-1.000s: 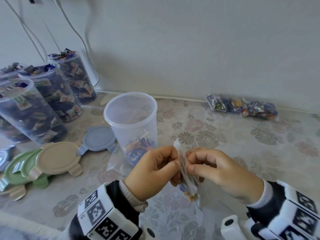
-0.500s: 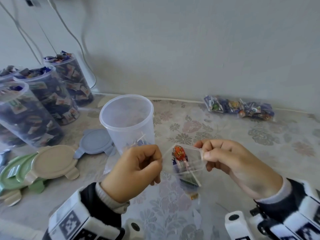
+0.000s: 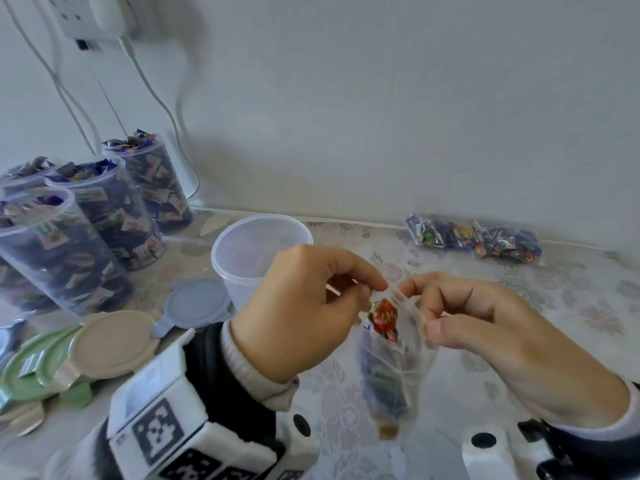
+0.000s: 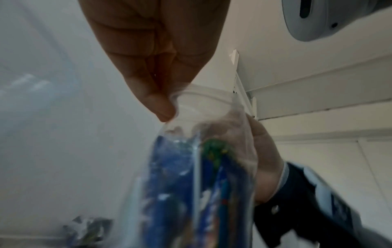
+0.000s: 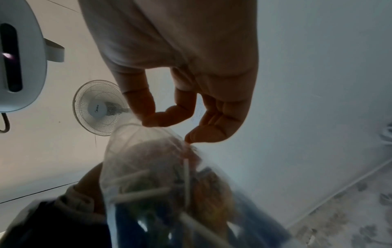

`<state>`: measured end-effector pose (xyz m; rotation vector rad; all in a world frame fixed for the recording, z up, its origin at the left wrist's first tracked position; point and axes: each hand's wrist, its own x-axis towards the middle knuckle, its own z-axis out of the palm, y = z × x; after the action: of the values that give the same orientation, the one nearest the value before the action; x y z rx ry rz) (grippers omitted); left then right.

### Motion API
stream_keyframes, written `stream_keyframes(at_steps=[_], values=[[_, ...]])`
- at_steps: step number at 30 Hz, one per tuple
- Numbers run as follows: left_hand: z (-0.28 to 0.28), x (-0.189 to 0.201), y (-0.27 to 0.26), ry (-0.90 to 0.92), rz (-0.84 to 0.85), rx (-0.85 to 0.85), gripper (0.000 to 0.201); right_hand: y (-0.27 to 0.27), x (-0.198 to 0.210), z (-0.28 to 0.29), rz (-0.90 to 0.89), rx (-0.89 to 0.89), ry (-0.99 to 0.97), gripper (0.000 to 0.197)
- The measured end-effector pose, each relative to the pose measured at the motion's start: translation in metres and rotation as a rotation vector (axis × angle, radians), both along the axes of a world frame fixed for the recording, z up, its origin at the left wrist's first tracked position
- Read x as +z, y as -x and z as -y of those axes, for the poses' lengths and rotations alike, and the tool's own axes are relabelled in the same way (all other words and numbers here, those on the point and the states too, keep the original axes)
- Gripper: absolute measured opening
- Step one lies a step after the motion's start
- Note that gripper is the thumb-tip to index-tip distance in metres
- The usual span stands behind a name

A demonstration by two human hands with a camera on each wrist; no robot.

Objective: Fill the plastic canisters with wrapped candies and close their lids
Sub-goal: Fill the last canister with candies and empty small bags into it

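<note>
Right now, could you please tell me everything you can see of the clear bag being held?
The bag is thin clear plastic, hanging upright above the table. Its mouth is pulled open between the left hand and right hand, each pinching one edge. Inside are wrapped lollipops with white sticks, a red one topmost; lower ones look blue and blurred.

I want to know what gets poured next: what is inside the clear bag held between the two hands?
The clear bag holds lollipops: a red-wrapped one at its open mouth, blue wrappers and white sticks lower down. Motion blur and overlap hide their number.
</note>
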<state>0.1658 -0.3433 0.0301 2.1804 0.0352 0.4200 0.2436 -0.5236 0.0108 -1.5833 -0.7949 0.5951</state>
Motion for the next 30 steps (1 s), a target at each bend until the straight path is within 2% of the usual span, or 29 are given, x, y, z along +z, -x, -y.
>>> stream_keyframes(at_steps=[4, 7, 8, 10, 12, 14, 15, 17, 18, 19, 22, 27, 30], values=[[0.002, 0.026, -0.001, 0.084, 0.003, -0.068, 0.027, 0.003, -0.002, -0.001, 0.014, -0.022, -0.109, 0.021], [0.002, 0.039, -0.001, 0.137, 0.035, -0.096, 0.024, -0.006, -0.014, -0.008, 0.012, -0.190, -0.185, 0.044], [0.001, 0.042, -0.001, 0.151, 0.048, -0.094, 0.024, -0.011, -0.021, -0.012, -0.010, -0.258, -0.163, 0.043], [-0.003, 0.046, -0.002, 0.173, 0.073, -0.078, 0.024, -0.019, -0.031, -0.019, -0.105, -0.290, -0.072, 0.035], [-0.008, 0.048, -0.002, 0.199, 0.092, -0.060, 0.025, -0.021, -0.034, -0.024, -0.294, -0.219, -0.053, 0.038], [-0.012, 0.048, -0.003, 0.228, 0.104, -0.048, 0.024, -0.019, -0.033, -0.028, -0.538, -0.180, -0.132, 0.055], [-0.014, 0.048, -0.003, 0.251, 0.109, -0.038, 0.022, -0.020, -0.034, -0.030, -0.634, -0.174, -0.175, 0.072], [-0.016, 0.048, -0.003, 0.317, 0.124, 0.000, 0.015, -0.024, -0.041, -0.034, -0.714, -0.173, -0.231, 0.103], [-0.018, 0.049, -0.003, 0.341, 0.137, 0.023, 0.011, -0.027, -0.043, -0.036, -0.726, -0.186, -0.258, 0.105], [-0.020, 0.049, -0.003, 0.343, 0.147, 0.048, 0.009, -0.031, -0.046, -0.037, -0.734, -0.203, -0.295, 0.099], [-0.031, 0.049, -0.003, 0.309, 0.178, 0.122, 0.022, -0.034, -0.045, -0.038, -0.757, -0.216, -0.433, 0.080], [-0.047, 0.049, -0.005, 0.397, 0.243, 0.185, 0.003, -0.036, -0.035, -0.044, -0.606, -0.249, -0.525, 0.071], [-0.054, 0.050, -0.005, 0.434, 0.262, 0.179, 0.003, -0.038, -0.026, -0.048, -0.518, -0.274, -0.554, 0.059]])
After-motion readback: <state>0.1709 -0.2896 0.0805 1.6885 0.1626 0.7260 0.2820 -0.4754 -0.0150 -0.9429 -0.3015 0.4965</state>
